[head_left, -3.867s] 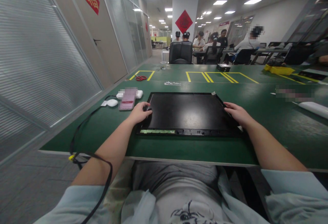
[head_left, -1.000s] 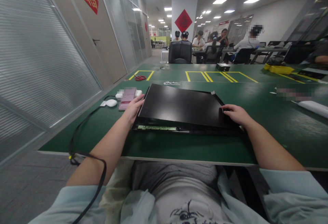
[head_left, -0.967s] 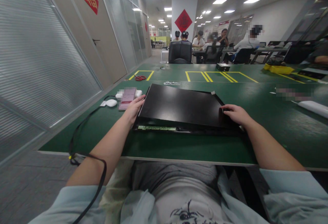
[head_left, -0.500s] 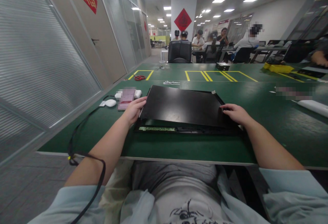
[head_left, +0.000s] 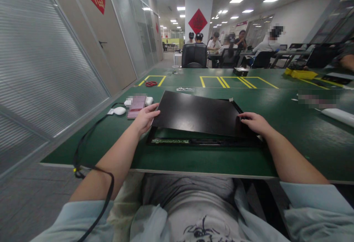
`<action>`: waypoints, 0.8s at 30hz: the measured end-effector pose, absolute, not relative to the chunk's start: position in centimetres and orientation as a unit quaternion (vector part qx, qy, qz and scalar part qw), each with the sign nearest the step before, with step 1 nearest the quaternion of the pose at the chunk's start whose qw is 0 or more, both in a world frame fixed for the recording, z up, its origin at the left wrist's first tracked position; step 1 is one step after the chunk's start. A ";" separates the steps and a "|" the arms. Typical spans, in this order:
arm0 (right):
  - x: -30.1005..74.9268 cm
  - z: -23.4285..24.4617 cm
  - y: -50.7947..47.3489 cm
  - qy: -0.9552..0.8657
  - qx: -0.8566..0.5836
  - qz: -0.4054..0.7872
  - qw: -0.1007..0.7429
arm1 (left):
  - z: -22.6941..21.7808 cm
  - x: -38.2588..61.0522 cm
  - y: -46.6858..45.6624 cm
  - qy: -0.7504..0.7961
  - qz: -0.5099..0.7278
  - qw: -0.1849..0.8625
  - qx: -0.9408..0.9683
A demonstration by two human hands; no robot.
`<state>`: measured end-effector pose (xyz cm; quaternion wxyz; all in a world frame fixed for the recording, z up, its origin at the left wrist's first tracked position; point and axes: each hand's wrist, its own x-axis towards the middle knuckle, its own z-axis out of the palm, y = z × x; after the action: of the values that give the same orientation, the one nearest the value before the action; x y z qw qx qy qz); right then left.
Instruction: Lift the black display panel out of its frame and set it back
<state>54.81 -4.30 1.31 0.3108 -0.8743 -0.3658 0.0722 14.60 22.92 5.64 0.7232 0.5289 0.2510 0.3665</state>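
Observation:
A flat black screen panel [head_left: 197, 113] lies tilted over a black monitor frame [head_left: 210, 142] on the green table [head_left: 193, 159]. Its left side is raised and its right side rests low. My left hand [head_left: 145, 117] grips the raised left edge, thumb on top. My right hand [head_left: 254, 122] lies with its fingers curled on the panel's right edge. A narrow green circuit strip [head_left: 169, 141] shows in the frame under the lifted panel.
A phone [head_left: 136, 106], a white mouse [head_left: 120, 111] and a black cable [head_left: 88, 138] lie left of the panel. Red scissors [head_left: 151, 83], small parts [head_left: 184, 89], a yellow tray [head_left: 301, 74] and yellow floor-style markings sit farther back. Several people sit at distant tables.
Earlier the panel lay flat in the frame under both hands. My left hand has since raised its left edge, and in the last half second it has come up slightly more. My right hand has stayed put.

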 end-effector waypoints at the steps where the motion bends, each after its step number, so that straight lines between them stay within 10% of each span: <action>1: 54.8 1.3 -4.3 -0.360 -0.876 0.076 0.311 | 5.6 14.6 22.9 0.248 0.366 0.725 0.528; 24: 54.2 1.4 -4.0 -0.305 -0.833 0.086 0.454 | 5.5 14.5 23.2 0.210 0.367 0.733 0.533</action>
<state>54.16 -4.01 1.38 0.4540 -0.8326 -0.3052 0.0860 14.53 23.22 5.48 0.7331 0.5328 0.2104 0.3667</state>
